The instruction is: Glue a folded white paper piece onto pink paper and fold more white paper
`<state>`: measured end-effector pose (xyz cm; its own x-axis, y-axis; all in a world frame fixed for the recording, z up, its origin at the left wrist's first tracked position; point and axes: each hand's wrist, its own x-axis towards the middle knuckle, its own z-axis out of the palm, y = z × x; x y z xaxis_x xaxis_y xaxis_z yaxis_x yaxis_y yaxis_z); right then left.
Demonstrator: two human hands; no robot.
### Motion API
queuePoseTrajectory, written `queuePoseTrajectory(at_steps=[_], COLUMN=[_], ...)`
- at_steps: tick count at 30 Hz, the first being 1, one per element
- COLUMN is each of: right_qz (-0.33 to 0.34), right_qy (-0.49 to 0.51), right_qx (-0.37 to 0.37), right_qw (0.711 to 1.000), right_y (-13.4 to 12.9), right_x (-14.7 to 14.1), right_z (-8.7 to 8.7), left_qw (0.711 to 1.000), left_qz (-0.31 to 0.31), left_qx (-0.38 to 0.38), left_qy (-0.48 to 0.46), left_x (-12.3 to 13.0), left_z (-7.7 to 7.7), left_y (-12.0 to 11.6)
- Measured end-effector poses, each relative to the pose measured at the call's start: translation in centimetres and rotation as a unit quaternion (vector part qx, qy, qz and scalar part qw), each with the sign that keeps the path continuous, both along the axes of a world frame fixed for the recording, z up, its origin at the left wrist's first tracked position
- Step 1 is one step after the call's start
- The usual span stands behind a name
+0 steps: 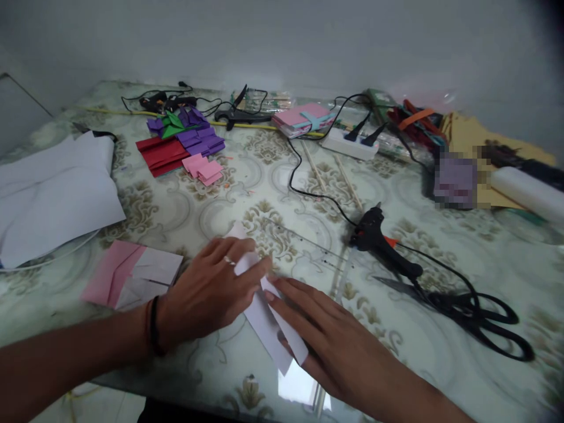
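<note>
Head view: left hand [207,291] and right hand [332,332] grip folded white paper [267,332], fingers [297,316] nearly closed.

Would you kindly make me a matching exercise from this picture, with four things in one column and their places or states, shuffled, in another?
Things
1. narrow white paper
2. scissors
3. white power strip
4. red paper

Places or states
A. holding black plugs
B. next to purple paper
C. touched by the left hand and right hand
D. beside the black glue gun

Pairs: 1-C, 2-D, 3-A, 4-B
</note>
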<state>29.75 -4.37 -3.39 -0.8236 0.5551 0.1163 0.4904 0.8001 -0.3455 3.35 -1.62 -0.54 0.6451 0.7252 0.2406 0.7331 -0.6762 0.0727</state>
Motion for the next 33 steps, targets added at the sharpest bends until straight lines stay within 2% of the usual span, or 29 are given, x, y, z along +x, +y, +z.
queuePoseTrajectory(at_steps=[1, 3, 6, 9, 11, 15, 18, 22, 28, 33], right_qz=[-0.002, -0.01, -0.016, -0.009, -0.018, -0.027, -0.029, 0.003, 0.062, 0.078], right_qy=[-0.005, -0.009, -0.004, 0.014, 0.027, 0.074, 0.065, 0.075, 0.038, -0.016], right_qx=[-0.002, -0.006, -0.03, -0.093, -0.146, -0.148, -0.13, -0.084, -0.031, -0.018], right_qw=[1.0, 1.0, 0.999, 0.996, 0.989, 0.986, 0.989, 0.994, 0.997, 0.997], right_y=[0.0, 0.0, 0.0, 0.1, 0.2, 1.0, 1.4, 1.7, 2.4, 3.0], right_x=[0.0, 0.0, -0.1, 0.3, 0.9, 1.2, 0.3, -1.0, -1.9, -2.2], right_z=[-0.2, -0.3, 0.4, 2.0, 3.1, 4.2, 3.8, 2.6, 1.7, 1.4], left_qw=[0.999, 0.996, 0.992, 0.986, 0.985, 0.986, 0.984, 0.978, 0.969, 0.973], left_qz=[0.034, 0.079, 0.086, 0.09, 0.072, 0.007, -0.036, -0.067, -0.168, -0.132], left_qx=[0.017, -0.003, -0.082, -0.136, -0.153, -0.165, -0.176, -0.199, -0.166, -0.162], left_qy=[-0.02, -0.034, -0.035, -0.044, -0.043, 0.0, 0.016, -0.004, -0.07, -0.102], left_x=[-0.2, -0.6, -0.7, -0.9, -1.4, -2.8, -3.3, -3.1, -3.2, -3.4], left_z=[0.1, 0.1, -0.3, -0.7, -0.8, -0.4, -0.2, -0.4, -0.5, -0.8], left_y=[-0.8, -2.2, -3.3, -3.1, -2.4, -0.9, -0.3, -0.3, -0.2, -0.1])
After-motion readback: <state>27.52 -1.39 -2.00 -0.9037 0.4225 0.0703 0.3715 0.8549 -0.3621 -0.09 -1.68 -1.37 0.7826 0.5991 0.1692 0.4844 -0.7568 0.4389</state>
